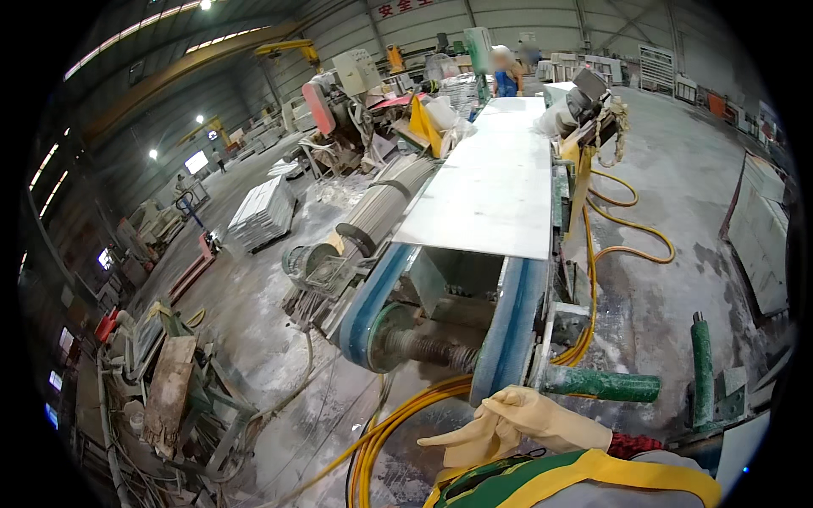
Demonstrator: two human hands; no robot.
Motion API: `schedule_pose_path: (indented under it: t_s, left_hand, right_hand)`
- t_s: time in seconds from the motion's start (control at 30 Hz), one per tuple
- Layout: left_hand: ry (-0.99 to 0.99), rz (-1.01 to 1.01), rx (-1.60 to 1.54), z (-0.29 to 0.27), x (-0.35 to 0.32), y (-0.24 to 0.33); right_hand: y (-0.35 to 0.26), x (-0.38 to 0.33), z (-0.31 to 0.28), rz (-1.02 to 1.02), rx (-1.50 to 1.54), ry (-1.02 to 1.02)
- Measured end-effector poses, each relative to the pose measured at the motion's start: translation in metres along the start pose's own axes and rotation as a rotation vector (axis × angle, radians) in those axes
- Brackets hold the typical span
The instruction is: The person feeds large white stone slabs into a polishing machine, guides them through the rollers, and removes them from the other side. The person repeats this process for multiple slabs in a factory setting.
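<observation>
My right hand [550,421], in a cream rubber glove with a red sleeve at its wrist, reaches in from the lower right. Its fingers are bent and pressed against my left hand [478,437], gloved in the same cream rubber, and seem to grip that glove. One finger of the left glove points left; the rest of that hand is partly covered. Just beyond the hands is the end of a conveyor with two blue belts [501,326]. A long white slab [487,182] lies flat on the belts, apart from both hands.
A green roller arm [603,385] juts out right of the hands. Yellow hoses [406,415] coil on the floor and run along the conveyor. A motor [315,267] stands at its left side, scrap boards [169,394] lie further left. A person [506,76] is at the far end.
</observation>
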State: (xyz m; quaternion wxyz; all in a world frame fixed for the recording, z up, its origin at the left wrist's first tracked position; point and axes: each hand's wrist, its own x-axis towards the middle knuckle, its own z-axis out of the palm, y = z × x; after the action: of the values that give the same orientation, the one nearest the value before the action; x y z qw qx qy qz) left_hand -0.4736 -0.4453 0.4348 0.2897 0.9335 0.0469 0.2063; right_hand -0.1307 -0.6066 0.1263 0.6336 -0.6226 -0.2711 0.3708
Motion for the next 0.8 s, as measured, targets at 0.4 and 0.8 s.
schedule_pose_path:
  t_s: [0.4, 0.8]
  left_hand:
    - [-0.025, 0.097, -0.048, 0.010, 0.023, -0.012]
    - [0.062, 0.540, -0.695, 0.028, 0.044, -0.031]
  right_hand:
    - [-0.014, -0.007, 0.000, 0.091, 0.218, 0.081]
    - [-0.009, 0.001, 0.002, 0.051, 0.231, 0.077]
